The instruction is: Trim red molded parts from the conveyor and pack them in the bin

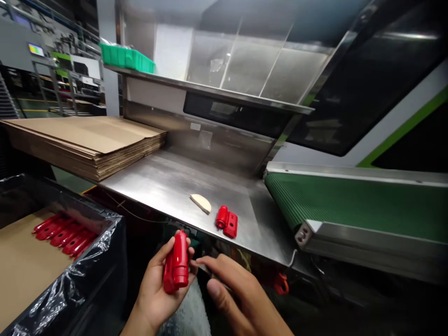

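My left hand point(159, 291) is closed around a glossy red plastic part point(180, 256), a rounded cylinder joined to a flatter side piece, tilted upward above the palm. Just to its right, my right hand point(241, 289) has its index finger stretched toward the left fingertips and its thumb held apart; I make out nothing in it, though its other fingers are hidden. On the metal table ahead lies a similar red plastic part point(230, 223). A cream half-round piece point(200, 203) rests to the left of that part.
At left, a box lined with black plastic point(101, 242) holds several red parts point(66, 234) on cardboard. Stacked cardboard sheets point(94, 135) cover the table's left end. A green conveyor belt point(350, 200) stands at right; a green bin point(126, 57) sits on the shelf above.
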A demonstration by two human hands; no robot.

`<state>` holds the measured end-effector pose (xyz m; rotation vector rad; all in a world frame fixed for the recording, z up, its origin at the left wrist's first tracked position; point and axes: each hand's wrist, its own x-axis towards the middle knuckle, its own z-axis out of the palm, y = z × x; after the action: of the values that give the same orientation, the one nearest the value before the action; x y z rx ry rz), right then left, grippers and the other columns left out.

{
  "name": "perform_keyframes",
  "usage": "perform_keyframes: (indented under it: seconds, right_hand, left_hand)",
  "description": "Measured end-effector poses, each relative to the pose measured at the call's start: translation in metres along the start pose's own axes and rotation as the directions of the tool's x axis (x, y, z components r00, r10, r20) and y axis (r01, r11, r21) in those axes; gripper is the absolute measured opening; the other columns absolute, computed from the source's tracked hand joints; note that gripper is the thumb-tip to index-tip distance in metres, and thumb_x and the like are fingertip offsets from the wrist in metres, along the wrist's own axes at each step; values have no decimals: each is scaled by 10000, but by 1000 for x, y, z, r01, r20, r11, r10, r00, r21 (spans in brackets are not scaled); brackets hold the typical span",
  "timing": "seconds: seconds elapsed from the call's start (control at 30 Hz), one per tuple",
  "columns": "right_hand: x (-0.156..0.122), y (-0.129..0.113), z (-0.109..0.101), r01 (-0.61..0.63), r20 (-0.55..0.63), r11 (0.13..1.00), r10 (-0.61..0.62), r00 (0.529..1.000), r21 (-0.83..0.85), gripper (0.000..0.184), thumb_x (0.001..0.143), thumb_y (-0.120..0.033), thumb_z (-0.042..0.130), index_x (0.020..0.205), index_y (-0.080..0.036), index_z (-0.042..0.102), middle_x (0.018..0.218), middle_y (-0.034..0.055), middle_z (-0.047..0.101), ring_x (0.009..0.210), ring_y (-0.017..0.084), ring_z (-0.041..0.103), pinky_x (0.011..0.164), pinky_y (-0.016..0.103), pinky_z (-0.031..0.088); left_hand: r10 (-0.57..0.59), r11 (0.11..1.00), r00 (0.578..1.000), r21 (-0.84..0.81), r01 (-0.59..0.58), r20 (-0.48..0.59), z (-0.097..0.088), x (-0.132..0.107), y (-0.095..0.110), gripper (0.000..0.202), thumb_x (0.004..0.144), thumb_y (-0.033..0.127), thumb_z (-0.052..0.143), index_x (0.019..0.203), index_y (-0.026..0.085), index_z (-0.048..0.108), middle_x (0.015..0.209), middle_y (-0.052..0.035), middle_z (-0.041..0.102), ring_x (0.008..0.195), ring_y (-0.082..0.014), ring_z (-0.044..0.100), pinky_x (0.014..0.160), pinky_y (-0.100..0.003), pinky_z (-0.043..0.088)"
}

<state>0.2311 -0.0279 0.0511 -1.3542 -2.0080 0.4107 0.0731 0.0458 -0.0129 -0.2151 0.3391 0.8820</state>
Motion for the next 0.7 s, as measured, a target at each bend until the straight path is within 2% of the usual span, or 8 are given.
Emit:
perform_keyframes:
  seconds: [0.07,0.13,0.23,0.3,0.4,0.47,0.57,0.7]
  right_hand:
    - [-6,-9,13,92,-34,993,-95,995,-74,431,943,-541,463,1189,-236,643,769,30,594,632,138,591,536,235,505]
    - [-10,-11,20,163,-99,965,-186,978,-206,510,915,-579,490,1196,-183,648,715,35,552,547,134,537,456,237,449]
    - [-15,-14,23,223,-201,906,-309,930,-359,514,906,-566,513,1153,-142,667,672,46,544,513,137,521,435,243,417]
    - [-18,-21,23,228,-252,876,-357,900,-426,511,912,-574,492,1112,-144,683,657,56,562,526,144,546,432,240,411]
    - [-20,-33,19,231,-264,855,-383,885,-465,532,901,-594,502,1095,-139,696,671,70,605,561,147,596,446,232,431]
    - [-20,-38,18,230,-248,850,-380,891,-474,537,894,-600,512,1086,-137,706,667,71,617,567,148,609,455,235,445]
    - [-20,-40,23,212,-267,843,-380,886,-495,528,905,-606,483,1053,-159,720,653,68,619,554,147,602,448,239,436]
    - [-21,-34,39,165,-421,846,-410,809,-507,503,939,-593,410,1074,-198,690,647,61,603,537,157,564,430,257,369]
  left_hand:
    - [-43,999,999,6,43,-13,1,-10,-5,172,934,184,547,953,88,688,841,-114,726,773,-207,693,701,-348,569]
    - [-73,997,997,2,73,10,4,-22,-8,215,941,202,525,922,97,712,843,-123,726,825,-223,690,748,-363,568]
    - [-101,995,995,1,101,23,12,-39,-14,281,943,237,497,871,97,730,828,-139,705,821,-231,672,741,-350,567]
    - [-92,996,994,3,92,-55,20,-48,-16,312,942,247,476,845,92,729,814,-143,683,782,-225,663,690,-321,571]
    - [-74,997,983,7,76,-169,30,-58,-19,337,945,256,444,834,94,718,821,-143,678,793,-241,677,639,-298,579]
    - [-113,994,976,-10,113,-186,33,-62,-19,364,956,275,422,819,96,709,794,-131,690,767,-237,692,634,-303,589]
    - [-196,981,973,-35,193,-120,29,-63,-17,417,976,299,382,812,100,709,731,-117,702,705,-211,705,643,-294,599]
    - [-227,974,965,22,226,129,13,-61,-12,297,965,248,449,959,124,719,869,-119,736,881,-209,717,852,-323,577]
